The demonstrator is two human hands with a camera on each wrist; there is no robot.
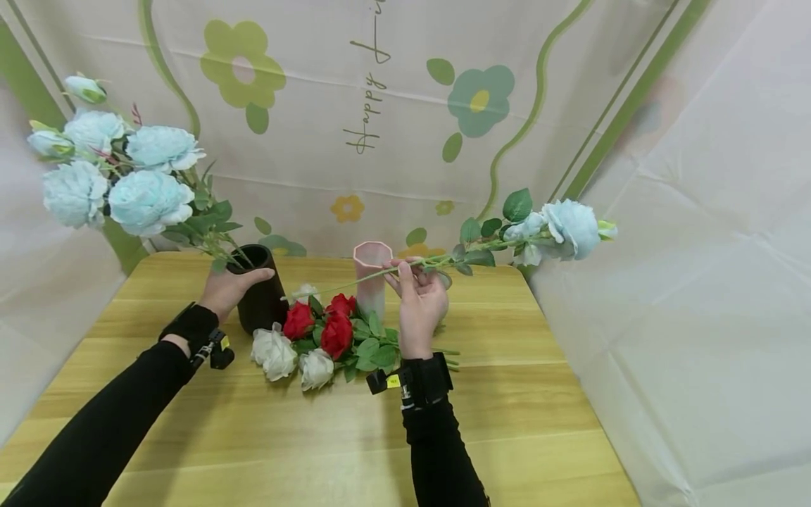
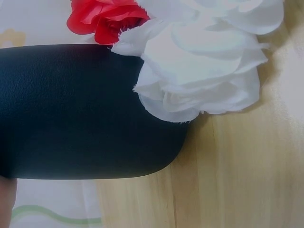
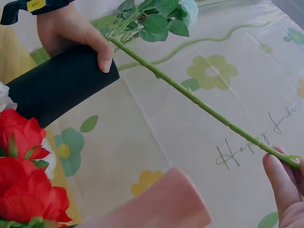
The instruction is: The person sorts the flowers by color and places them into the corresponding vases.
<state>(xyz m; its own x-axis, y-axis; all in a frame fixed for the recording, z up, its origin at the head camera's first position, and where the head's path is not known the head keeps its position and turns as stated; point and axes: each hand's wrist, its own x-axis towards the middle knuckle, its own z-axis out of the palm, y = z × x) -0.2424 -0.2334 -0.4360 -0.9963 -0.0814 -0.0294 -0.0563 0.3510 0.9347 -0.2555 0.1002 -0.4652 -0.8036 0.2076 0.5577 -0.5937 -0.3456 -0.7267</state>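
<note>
My left hand (image 1: 227, 290) grips the black vase (image 1: 261, 306) near its rim, thumb along the near side. Several pale-blue artificial peonies (image 1: 151, 203) stand in it, leaning left. My right hand (image 1: 423, 310) pinches the green stem of another pale-blue peony (image 1: 572, 229), held nearly level above the table. Its bloom points right, and the bare stem (image 3: 192, 97) runs left toward the black vase. Beneath that stem stands a pink vase (image 1: 371, 301). In the left wrist view, a white rose (image 2: 199, 71) overlaps the lower part of the black vase.
Red roses (image 1: 336, 334) and white roses (image 1: 274, 353) lie on the wooden table (image 1: 304, 451) in front of the vases, their stems pointing right. Behind the table hangs a flower-printed cloth (image 1: 304, 141). A plain pale sheet (image 1: 684, 282) hangs at the right.
</note>
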